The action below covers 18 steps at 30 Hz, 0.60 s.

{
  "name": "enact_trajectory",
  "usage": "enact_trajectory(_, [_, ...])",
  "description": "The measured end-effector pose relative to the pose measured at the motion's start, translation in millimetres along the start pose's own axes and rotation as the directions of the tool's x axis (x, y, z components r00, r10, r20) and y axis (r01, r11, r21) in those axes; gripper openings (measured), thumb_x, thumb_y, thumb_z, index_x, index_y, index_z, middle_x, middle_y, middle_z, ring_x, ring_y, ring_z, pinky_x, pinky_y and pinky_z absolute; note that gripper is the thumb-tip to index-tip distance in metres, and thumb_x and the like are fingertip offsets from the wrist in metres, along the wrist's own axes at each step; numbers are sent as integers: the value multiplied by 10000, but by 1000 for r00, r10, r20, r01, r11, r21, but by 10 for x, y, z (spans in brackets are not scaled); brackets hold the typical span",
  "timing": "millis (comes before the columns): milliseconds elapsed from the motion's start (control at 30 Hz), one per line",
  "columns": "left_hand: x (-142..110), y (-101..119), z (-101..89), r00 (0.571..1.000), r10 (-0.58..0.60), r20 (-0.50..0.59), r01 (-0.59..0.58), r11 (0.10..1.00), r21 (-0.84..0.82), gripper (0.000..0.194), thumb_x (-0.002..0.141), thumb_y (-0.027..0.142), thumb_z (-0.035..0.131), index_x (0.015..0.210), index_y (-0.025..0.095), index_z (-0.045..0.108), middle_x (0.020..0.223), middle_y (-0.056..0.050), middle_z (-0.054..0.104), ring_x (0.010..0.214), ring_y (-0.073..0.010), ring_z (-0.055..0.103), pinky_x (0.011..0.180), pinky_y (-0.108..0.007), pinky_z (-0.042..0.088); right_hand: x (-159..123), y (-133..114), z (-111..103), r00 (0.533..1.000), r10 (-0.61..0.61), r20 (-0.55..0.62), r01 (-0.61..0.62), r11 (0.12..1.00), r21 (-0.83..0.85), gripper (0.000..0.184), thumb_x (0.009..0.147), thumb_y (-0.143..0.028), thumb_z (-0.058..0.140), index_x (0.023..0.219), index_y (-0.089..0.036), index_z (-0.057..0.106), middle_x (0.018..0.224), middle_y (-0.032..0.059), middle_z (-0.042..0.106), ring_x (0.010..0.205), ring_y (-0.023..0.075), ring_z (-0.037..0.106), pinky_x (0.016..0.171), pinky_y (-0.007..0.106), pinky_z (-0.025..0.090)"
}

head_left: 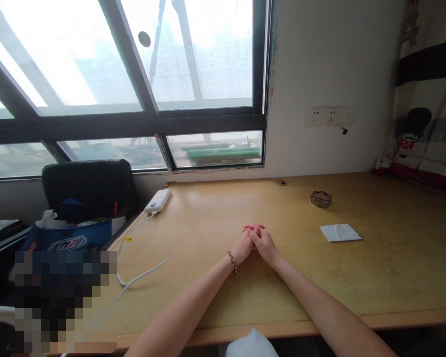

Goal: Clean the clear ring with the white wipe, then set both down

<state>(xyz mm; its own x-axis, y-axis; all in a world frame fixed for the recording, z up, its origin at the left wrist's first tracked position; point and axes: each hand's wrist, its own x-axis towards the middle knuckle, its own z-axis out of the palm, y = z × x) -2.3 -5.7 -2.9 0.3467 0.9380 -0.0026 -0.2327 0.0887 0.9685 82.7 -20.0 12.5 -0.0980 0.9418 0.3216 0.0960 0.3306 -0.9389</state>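
Note:
My left hand [244, 246] and my right hand [266, 244] are clasped together over the middle of the wooden table [208, 208]. The fingers of both are closed and folded into each other, and no object shows in them. The palms are hidden. A beaded bracelet [233, 264] circles my left wrist. To the right of my hands lies a folded white tissue [341, 232], apart from them. Behind the tissue stands a round, dark glass ashtray [320, 199].
At the table's left edge lies a white power bank [158, 201] with a white cable [141, 275] trailing forward. A black chair [89, 178] beyond that edge carries a blue bag [72, 235]. Wall sockets [323, 116] and a patterned curtain [427, 119] are at the right.

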Motion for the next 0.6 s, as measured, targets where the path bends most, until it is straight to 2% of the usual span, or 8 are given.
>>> enact_trajectory(600, [19, -32, -9, 999, 35, -10, -34, 999, 17, 427, 719, 501, 453, 929, 134, 510, 783, -47, 511, 757, -145, 503, 667, -250, 418, -2, -9, 1, 1000, -1, 0, 1, 1000, -10, 338, 773, -389, 430, 925, -146, 610, 887, 87, 639, 839, 197, 580, 768, 314, 450])
